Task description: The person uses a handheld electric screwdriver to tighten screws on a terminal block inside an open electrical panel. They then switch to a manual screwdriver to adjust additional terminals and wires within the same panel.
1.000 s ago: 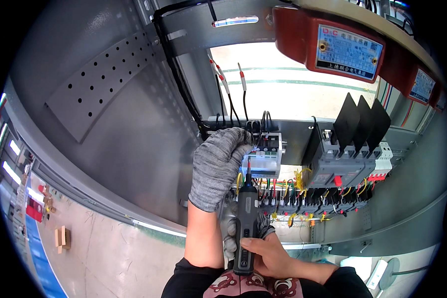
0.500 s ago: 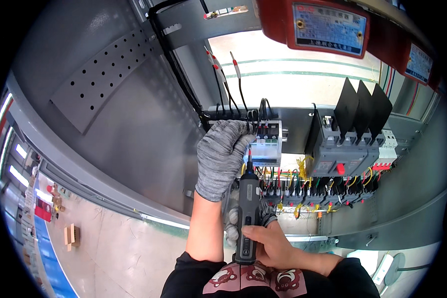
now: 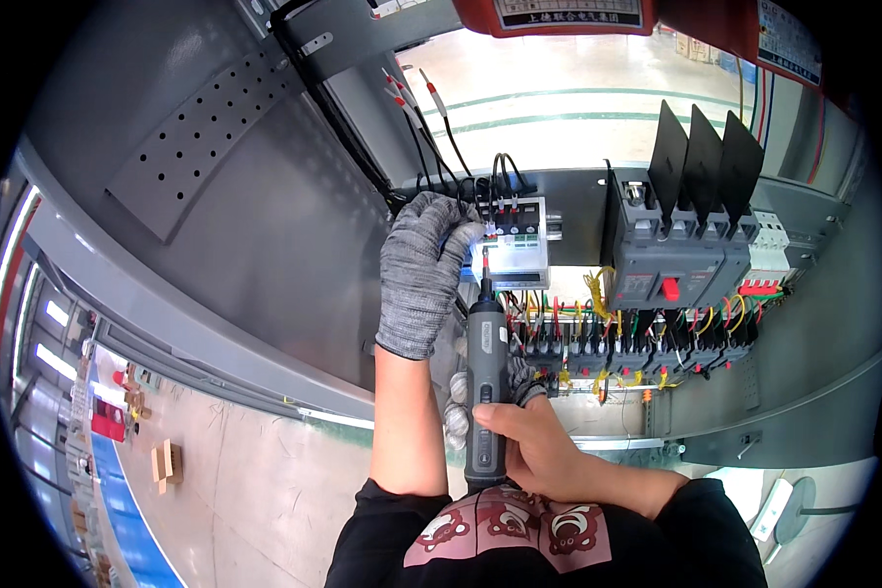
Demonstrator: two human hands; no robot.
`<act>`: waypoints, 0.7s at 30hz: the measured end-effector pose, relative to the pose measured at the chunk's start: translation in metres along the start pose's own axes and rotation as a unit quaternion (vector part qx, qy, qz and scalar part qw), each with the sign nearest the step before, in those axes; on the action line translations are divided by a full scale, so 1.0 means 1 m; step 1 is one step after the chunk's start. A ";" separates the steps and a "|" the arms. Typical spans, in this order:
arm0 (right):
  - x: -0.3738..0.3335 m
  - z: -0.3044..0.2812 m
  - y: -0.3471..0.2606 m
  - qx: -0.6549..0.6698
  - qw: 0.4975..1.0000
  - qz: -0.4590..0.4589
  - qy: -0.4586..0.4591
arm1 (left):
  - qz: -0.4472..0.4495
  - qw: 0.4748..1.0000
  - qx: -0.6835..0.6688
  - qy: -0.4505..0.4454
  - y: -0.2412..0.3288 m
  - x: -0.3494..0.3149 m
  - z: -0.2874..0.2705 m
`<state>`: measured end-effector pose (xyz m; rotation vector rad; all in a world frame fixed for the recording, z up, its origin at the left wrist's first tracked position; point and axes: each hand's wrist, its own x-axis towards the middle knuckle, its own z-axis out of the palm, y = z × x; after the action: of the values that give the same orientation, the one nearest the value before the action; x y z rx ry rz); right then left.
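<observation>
My left hand (image 3: 421, 274), in a grey knit glove, is closed at the left side of a small white module with black terminals (image 3: 519, 257). Its fingertips pinch a black wire (image 3: 468, 188) there, though they cover the wire's end. From below, my right hand (image 3: 539, 446) grips a dark grey electric screwdriver (image 3: 487, 367), thumb lying along its body. The screwdriver points upward, its bit (image 3: 485, 263) at the module's left terminals beside my left fingertips. Whether the bit sits in a screw I cannot tell. Looped black wires (image 3: 501, 169) enter the module's top.
A large breaker (image 3: 671, 265) with upright black barriers stands right of the module. Below runs a row of smaller breakers (image 3: 608, 353) with coloured wires. Loose black wires with red-and-white ends (image 3: 433, 96) rise behind. The grey cabinet side (image 3: 294, 235) borders the left.
The view has shifted, so the cabinet parts and both hands appear higher in the picture. Both grips look the same, and the screwdriver bit stays at the module.
</observation>
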<state>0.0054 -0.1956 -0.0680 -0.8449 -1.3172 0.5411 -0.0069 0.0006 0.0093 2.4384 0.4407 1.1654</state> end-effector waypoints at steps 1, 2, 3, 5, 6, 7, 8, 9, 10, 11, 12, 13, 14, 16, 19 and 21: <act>-0.001 0.002 0.001 0.039 0.999 0.007 0.014 | 0.000 1.000 -0.009 -0.012 0.000 0.001 0.000; -0.005 0.006 0.008 0.143 0.988 0.051 0.031 | 0.001 1.000 -0.018 -0.024 0.001 0.003 -0.002; -0.006 0.006 0.009 0.131 0.990 0.051 0.030 | 0.002 0.999 -0.027 -0.036 0.000 0.005 -0.003; -0.005 0.000 0.005 -0.006 1.000 0.007 0.003 | 0.003 0.999 -0.020 -0.042 -0.003 0.006 -0.005; -0.004 -0.001 0.005 -0.039 0.999 -0.006 -0.010 | 0.004 0.999 -0.007 -0.044 -0.004 0.006 -0.006; -0.003 -0.003 0.004 -0.074 0.997 -0.020 -0.020 | 0.008 0.999 0.004 -0.046 -0.004 0.007 -0.005; -0.003 -0.001 0.007 -0.016 1.000 -0.002 -0.021 | 0.009 0.999 0.019 -0.042 -0.002 0.008 -0.004; -0.003 -0.001 0.009 0.042 0.999 0.015 -0.021 | 0.009 0.999 0.034 -0.038 0.003 0.009 -0.003; -0.002 -0.001 0.007 0.025 0.999 0.008 -0.018 | 0.008 0.998 0.050 -0.032 0.005 0.008 -0.003; 0.000 -0.002 0.003 0.009 1.000 0.000 -0.015 | 0.014 0.998 0.062 -0.020 0.006 0.006 -0.002; 0.000 -0.002 0.003 0.027 1.000 0.009 -0.008 | 0.020 0.997 0.074 -0.008 0.007 0.003 -0.001; -0.001 -0.002 0.003 0.044 0.999 0.018 0.001 | 0.028 0.996 0.085 0.004 0.008 0.002 0.000; -0.003 0.001 0.005 0.094 0.995 0.042 0.014 | 0.032 0.995 0.095 -0.006 0.006 0.003 0.000; 0.000 0.006 0.000 0.213 0.967 0.125 0.067 | 0.040 0.992 0.115 -0.025 0.000 0.004 -0.001; 0.010 0.010 -0.024 0.346 0.887 0.272 0.141 | 0.072 0.973 0.217 -0.023 0.011 0.004 -0.003; 0.010 0.007 -0.023 0.327 0.890 0.294 0.119 | 0.101 0.964 0.246 0.006 0.010 0.007 0.001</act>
<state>-0.0017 -0.2003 -0.0436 -0.6931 -0.5558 1.2352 -0.0009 -0.0048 0.0186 2.9619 0.5488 1.2750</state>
